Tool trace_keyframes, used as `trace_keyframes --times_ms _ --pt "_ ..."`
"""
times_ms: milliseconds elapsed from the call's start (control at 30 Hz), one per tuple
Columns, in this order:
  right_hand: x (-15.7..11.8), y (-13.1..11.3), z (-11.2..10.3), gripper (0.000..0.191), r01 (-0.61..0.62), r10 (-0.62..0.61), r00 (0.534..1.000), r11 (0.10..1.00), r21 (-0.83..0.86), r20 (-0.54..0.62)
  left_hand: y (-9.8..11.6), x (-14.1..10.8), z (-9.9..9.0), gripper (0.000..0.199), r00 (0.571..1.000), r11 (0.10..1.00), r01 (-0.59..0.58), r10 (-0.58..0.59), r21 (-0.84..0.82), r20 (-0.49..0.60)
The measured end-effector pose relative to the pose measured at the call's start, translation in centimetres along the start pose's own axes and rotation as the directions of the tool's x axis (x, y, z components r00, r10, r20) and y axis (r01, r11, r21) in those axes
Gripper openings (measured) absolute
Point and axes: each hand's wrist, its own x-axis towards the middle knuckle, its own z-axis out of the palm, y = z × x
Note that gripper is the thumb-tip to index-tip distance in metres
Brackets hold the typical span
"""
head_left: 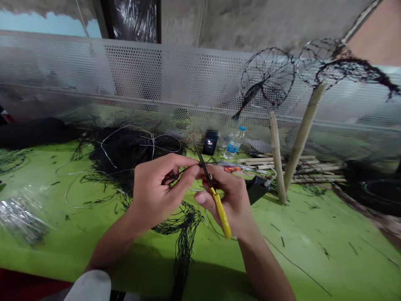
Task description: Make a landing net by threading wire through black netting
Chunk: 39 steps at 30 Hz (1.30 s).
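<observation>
My left hand [159,190] is closed, pinching dark cord between thumb and forefinger. Close against its fingertips is my right hand [230,196], closed around yellow-handled scissors [222,213] whose dark blades point up and away from me. Black netting [184,234] hangs below the hands and runs down toward the table's near edge. Whether the blades touch the cord is too small to tell.
Behind my left hand lies a black net heap [119,152] with loose wire. A water bottle [233,144], a black box [210,142], bamboo sticks [300,138] and hooped nets [267,77] stand farther back. Wire pieces [23,217] lie left on the green table [300,255].
</observation>
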Motion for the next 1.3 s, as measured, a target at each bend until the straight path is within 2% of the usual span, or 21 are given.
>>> trace_keyframes --times_ms 167,267,300,367,433,467,533,633,733,867,1000,1067,1200,1233,1300 --pt "-0.1 0.6 0.4 0.037 -0.029 0.027 0.996 0.999 -0.021 -0.089 0.0 0.1 0.1 0.006 1.000 1.000 0.015 -0.015 -0.017 0.027" --pt "0.0 0.9 0.5 0.034 -0.012 0.035 0.990 0.986 0.164 -0.136 -0.2 0.2 -0.2 0.005 0.992 0.987 0.081 -0.066 -0.142 0.111" --pt "0.0 0.9 0.5 0.036 -0.001 0.033 0.991 0.971 0.240 -0.132 -0.3 0.3 -0.3 0.008 0.983 0.967 0.127 -0.092 -0.223 0.158" --pt "0.1 0.8 0.5 0.037 0.009 0.032 0.993 0.941 0.338 -0.117 -0.6 0.4 -0.5 0.031 0.954 0.883 0.238 -0.135 -0.404 0.267" --pt "0.2 0.7 0.4 0.035 0.009 0.049 0.988 0.927 0.374 -0.147 -0.9 0.5 -0.5 0.054 0.919 0.780 0.330 -0.137 -0.531 0.370" --pt "0.2 0.7 0.3 0.034 0.012 0.062 0.982 0.923 0.384 -0.178 -1.1 0.5 -0.3 0.060 0.904 0.741 0.361 -0.129 -0.567 0.408" --pt "0.3 0.5 0.2 0.035 0.014 0.082 0.972 0.913 0.407 -0.219 -1.3 0.4 0.3 0.060 0.878 0.690 0.410 -0.122 -0.597 0.462" --pt "0.5 0.3 0.2 0.038 0.000 0.099 0.971 0.911 0.413 -0.218 -1.5 0.0 1.3 0.056 0.856 0.628 0.453 -0.109 -0.633 0.504" --pt "0.8 -0.1 0.2 0.035 -0.008 0.113 0.963 0.920 0.392 -0.244 -1.7 -0.4 1.8 0.051 0.835 0.594 0.476 -0.075 -0.649 0.545" --pt "1.2 0.0 0.1 0.028 0.014 0.110 0.954 0.913 0.408 -0.279 -1.6 -0.5 1.1 0.051 0.780 0.608 0.519 -0.050 -0.601 0.624" --pt "1.3 0.9 -0.6 0.029 0.036 0.081 0.966 0.898 0.439 -0.245 -1.3 0.4 -0.1 0.044 0.692 0.644 0.571 -0.044 -0.509 0.721" --pt "1.2 1.3 -0.9 0.029 0.064 0.055 0.968 0.890 0.452 -0.245 -1.5 1.0 -0.5 0.039 0.677 0.693 0.549 -0.042 -0.466 0.735" --pt "1.2 1.6 -1.5 0.032 0.082 0.071 0.957 0.866 0.493 -0.282 -2.4 1.9 -0.6 0.026 0.642 0.853 0.415 -0.029 -0.316 0.767" --pt "1.3 1.5 -1.6 0.032 0.082 0.080 0.953 0.860 0.503 -0.292 -2.7 2.0 -0.5 0.023 0.640 0.880 0.388 -0.043 -0.275 0.767" --pt "1.3 1.2 -1.8 0.033 0.084 0.089 0.949 0.854 0.514 -0.302 -3.1 2.2 -0.5 0.022 0.664 0.908 0.361 -0.088 -0.215 0.743"
